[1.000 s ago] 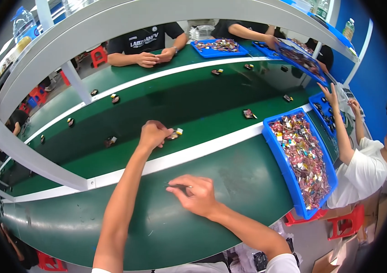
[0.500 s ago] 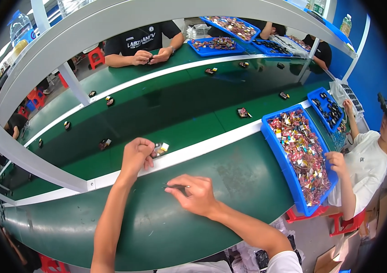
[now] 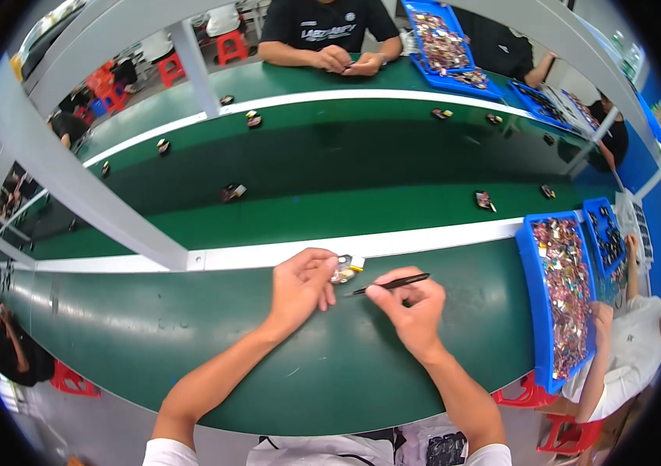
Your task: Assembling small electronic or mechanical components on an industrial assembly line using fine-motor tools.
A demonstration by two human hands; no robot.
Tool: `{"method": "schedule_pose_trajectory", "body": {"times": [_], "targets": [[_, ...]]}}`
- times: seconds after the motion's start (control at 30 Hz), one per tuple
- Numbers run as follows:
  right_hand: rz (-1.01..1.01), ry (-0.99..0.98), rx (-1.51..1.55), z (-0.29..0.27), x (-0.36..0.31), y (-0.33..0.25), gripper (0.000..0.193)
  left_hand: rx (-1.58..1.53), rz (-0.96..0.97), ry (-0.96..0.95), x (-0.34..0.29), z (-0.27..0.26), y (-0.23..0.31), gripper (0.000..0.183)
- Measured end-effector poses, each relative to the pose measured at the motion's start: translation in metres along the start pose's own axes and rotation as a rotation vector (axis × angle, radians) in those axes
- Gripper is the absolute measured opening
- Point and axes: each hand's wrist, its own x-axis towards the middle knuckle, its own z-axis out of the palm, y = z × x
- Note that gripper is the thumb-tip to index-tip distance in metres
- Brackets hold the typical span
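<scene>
My left hand point(image 3: 299, 289) is closed on a small electronic assembly point(image 3: 346, 269), a dark and clear piece with a white and yellow tab on its right end. Fingers cover part of the assembly, so its details are too small to tell. In my right hand point(image 3: 416, 312) is a pair of black tweezers point(image 3: 402, 283), held like a pen. The tweezers' tips point left, just below the assembly and apart from it. Both hands are over the green work surface point(image 3: 392, 380), by the white rail point(image 3: 439, 238).
A blue tray point(image 3: 530, 303) heaped with small colourful parts stands at the right, beside a smaller blue tray of black parts point(image 3: 606, 237). Similar assemblies point(image 3: 232, 193) lie scattered along the green belt point(image 3: 361, 202). A grey post point(image 3: 117, 210) rises at the left. Co-workers sit across and to the right.
My left hand has drawn the assembly from the belt side of the rail to the near side. My right hand has brought the tweezers close to it. The view has shifted.
</scene>
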Motion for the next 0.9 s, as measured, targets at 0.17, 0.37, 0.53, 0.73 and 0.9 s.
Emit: {"method": "schedule_pose_trajectory", "body": {"times": [0.17, 0.37, 0.53, 0.73, 0.9], "targets": [[-0.054, 0.045, -0.129, 0.0041, 0.0045, -0.0008, 0.011, 0.015, 0.027, 0.004, -0.0044, -0.0021, -0.0008, 0.019], [-0.089, 0.048, -0.241, 0.0026, 0.0015, 0.0029, 0.012, 0.065, 0.061, -0.027, -0.0081, 0.0047, 0.0034, 0.018], [-0.106, 0.069, -0.272, 0.0051, 0.0003, 0.0038, 0.011, 0.053, 0.082, -0.040, -0.0084, 0.0036, 0.0014, 0.018], [-0.108, 0.071, -0.315, 0.0057, 0.0007, -0.0003, 0.010, 0.039, 0.080, -0.043, -0.0084, 0.0038, 0.0002, 0.018], [-0.094, 0.080, -0.292, 0.0057, 0.0003, -0.0007, 0.011, 0.036, 0.074, -0.046, -0.0086, 0.0037, 0.0018, 0.018]]}}
